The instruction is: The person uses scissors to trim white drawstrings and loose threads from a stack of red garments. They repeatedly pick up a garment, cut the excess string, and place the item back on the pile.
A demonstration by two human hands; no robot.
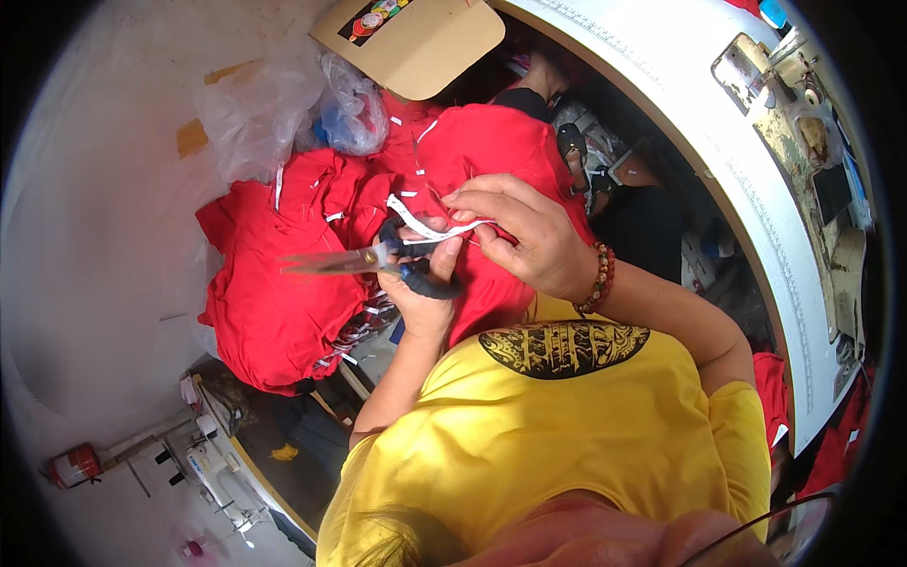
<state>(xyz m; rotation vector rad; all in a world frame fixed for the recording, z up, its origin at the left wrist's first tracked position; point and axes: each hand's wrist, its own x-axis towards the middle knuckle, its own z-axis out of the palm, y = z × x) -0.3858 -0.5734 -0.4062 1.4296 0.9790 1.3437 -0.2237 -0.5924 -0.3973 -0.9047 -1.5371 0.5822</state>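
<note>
My left hand (422,298) is closed around a pair of scissors (371,257) with dark wrapped handles. The blades point left, above the heap of red garments (283,274), and look a little apart. Its thumb lies close to a narrow white strip (430,233). Fingertips of my right hand (529,227), with a beaded bracelet on the wrist, pinch the strip's right end together with what seems to be a red fabric edge. The strip's other end curls up free to the left. More red cloth (491,142) lies beneath both hands; parts of my left fingers are hidden behind the handles.
Clear plastic bags (350,109) and a tan cardboard piece (425,47) are beyond the red heap. A white worktable (699,123) with ruler marks curves along the right, carrying a sewing machine (817,123). Another white sewing machine (217,472) stands at lower left.
</note>
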